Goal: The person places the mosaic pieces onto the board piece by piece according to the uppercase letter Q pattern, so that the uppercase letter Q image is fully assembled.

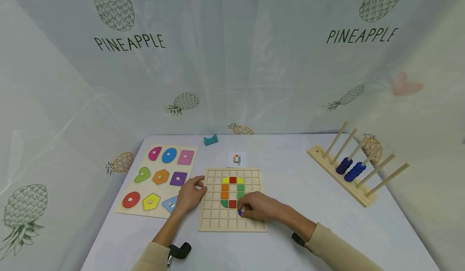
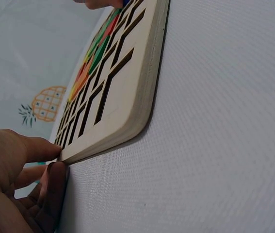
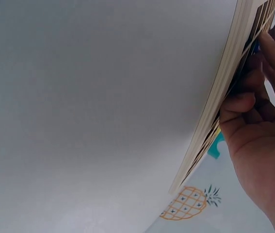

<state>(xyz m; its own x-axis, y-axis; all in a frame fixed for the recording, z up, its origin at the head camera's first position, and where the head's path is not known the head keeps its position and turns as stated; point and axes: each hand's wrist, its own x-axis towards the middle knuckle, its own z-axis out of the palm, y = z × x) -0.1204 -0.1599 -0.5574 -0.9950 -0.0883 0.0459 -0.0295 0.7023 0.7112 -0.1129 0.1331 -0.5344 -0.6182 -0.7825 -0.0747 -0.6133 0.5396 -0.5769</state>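
A square wooden grid board [image 1: 215, 222] lies on the table, with red, yellow, orange and green tiles forming a ring in its cells. My right hand [image 1: 258, 205] is over the board's lower right part and pinches a small blue tile [image 1: 240, 213], mostly hidden by the fingers, just below the ring. In the right wrist view, the right hand [image 3: 258, 121] hides most of the tile. My left hand [image 1: 191, 194] touches the board's left edge with its fingertips; in the left wrist view the left hand [image 2: 21, 170] rests against that edge. Behind the board lies a pattern card [image 1: 232, 164] with a matching coloured ring.
A shape puzzle board [image 1: 145, 162] with coloured knobbed pieces lies left, close to the left hand. A wooden peg rack [image 1: 323, 158] with blue beads stands right. A teal curved piece [image 1: 210, 140] sits at the back, before a pineapple-print curtain [image 1: 254, 69].
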